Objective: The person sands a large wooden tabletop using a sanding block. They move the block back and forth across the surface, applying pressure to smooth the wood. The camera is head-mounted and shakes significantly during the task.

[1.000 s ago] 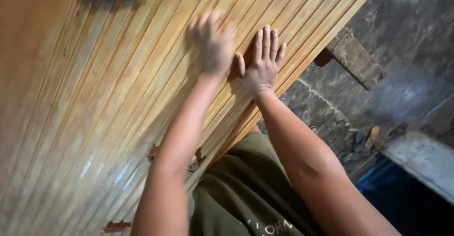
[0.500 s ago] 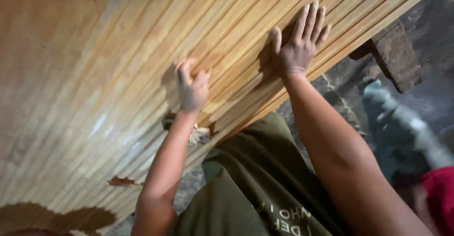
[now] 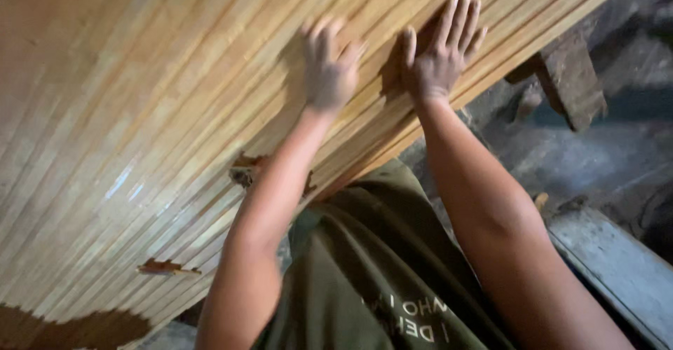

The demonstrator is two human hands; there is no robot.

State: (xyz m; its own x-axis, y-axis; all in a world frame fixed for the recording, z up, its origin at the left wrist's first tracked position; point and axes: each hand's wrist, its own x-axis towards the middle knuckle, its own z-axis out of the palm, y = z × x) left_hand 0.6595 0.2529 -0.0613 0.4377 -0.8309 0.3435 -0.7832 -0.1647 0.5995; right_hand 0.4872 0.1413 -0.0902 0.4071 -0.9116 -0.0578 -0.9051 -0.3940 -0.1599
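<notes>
Overhead, one broad panel of narrow wooden slats (image 3: 140, 112) fills most of the view, running from the lower left corner up to the top right; its strips are too many and too alike to count, pale honey-coloured, lying side by side in long parallel lines with a soft sheen. Two small torn brown scraps (image 3: 167, 268) cling along its lower edge, and a darker brown patch sits at the bottom left corner. Two bare hands press on the panel near its right edge. First comes the left hand (image 3: 328, 70), blurred, its fingers spread and flat against the slats, grasping nothing. Just beside it, the right hand (image 3: 438, 59) lies open with palm and splayed fingers on the wood, likewise holding nothing. Beyond the panel's right edge, one dark wooden block (image 3: 571, 87) juts out, and one grey plank (image 3: 617, 266) lies at the lower right.
</notes>
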